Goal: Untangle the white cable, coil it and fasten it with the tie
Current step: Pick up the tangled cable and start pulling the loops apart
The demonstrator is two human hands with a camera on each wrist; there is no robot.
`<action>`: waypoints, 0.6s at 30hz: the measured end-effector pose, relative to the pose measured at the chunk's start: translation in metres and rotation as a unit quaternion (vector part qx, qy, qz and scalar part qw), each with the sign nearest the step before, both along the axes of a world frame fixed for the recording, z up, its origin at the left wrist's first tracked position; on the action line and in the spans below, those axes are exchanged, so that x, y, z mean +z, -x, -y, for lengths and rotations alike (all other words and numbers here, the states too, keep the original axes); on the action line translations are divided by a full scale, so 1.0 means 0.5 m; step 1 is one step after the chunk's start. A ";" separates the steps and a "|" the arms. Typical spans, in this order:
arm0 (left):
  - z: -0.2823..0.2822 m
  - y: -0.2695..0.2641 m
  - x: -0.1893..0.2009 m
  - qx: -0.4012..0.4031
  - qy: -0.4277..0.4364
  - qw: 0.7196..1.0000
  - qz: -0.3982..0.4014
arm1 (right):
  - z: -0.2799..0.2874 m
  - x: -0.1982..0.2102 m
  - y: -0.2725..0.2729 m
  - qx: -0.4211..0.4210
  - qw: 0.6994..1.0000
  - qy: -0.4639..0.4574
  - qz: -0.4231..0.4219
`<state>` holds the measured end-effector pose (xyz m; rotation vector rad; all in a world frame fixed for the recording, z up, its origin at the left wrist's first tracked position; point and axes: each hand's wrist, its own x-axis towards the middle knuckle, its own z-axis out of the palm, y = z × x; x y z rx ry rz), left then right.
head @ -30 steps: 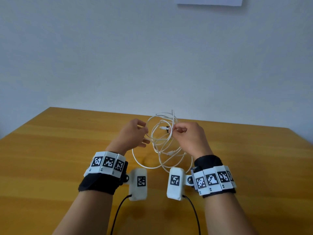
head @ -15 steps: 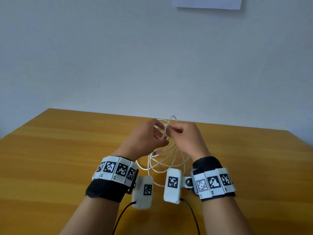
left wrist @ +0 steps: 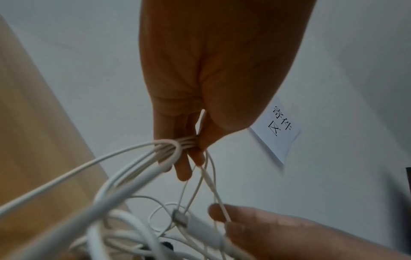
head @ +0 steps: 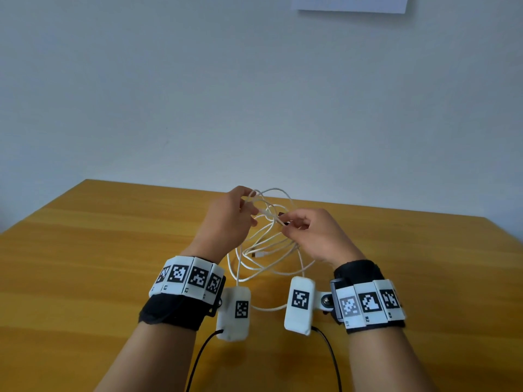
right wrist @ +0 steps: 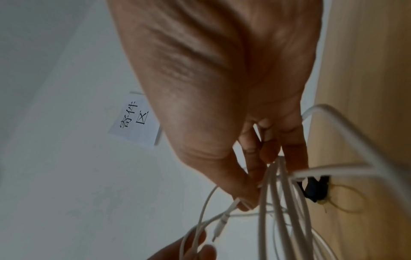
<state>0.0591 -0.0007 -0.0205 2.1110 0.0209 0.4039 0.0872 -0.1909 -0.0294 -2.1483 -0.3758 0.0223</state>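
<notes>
The white cable is a loose tangle of thin loops held above the wooden table; its lower loops hang onto the tabletop. My left hand pinches several strands between thumb and fingers. My right hand pinches a strand near a plug end with thumb and forefinger, and more loops pass under its other fingers. A small black tie sits on the cable just beyond the right fingers. A second connector dangles among the loops.
A white paper sign hangs on the pale wall behind the table. Black leads run from the wrist cameras toward the table's near edge. Bare tabletop lies to the left and right of the hands.
The hands met at the top of the tangle half a second ago. They have since drawn apart, the left up and left, spreading the loops between them.
</notes>
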 end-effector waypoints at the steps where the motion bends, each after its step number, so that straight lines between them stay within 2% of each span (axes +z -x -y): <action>1: -0.006 -0.001 0.000 0.011 -0.001 1.000 -0.001 | 0.002 -0.001 -0.001 -0.002 1.000 0.004 -0.004; 7: -0.019 -0.002 -0.006 0.067 0.017 0.998 -0.007 | -0.003 0.005 0.000 -0.028 0.999 -0.020 0.009; 12: -0.016 0.007 0.004 0.080 -0.076 0.991 0.070 | -0.004 0.010 0.002 -0.042 0.997 -0.040 0.050; 14: -0.014 0.014 0.013 0.042 -0.089 0.993 0.069 | -0.003 0.010 0.000 -0.051 0.995 -0.061 0.067; 18: 0.004 0.021 0.023 -0.073 -0.062 0.995 -0.010 | -0.013 0.015 0.001 -0.058 0.989 -0.099 0.089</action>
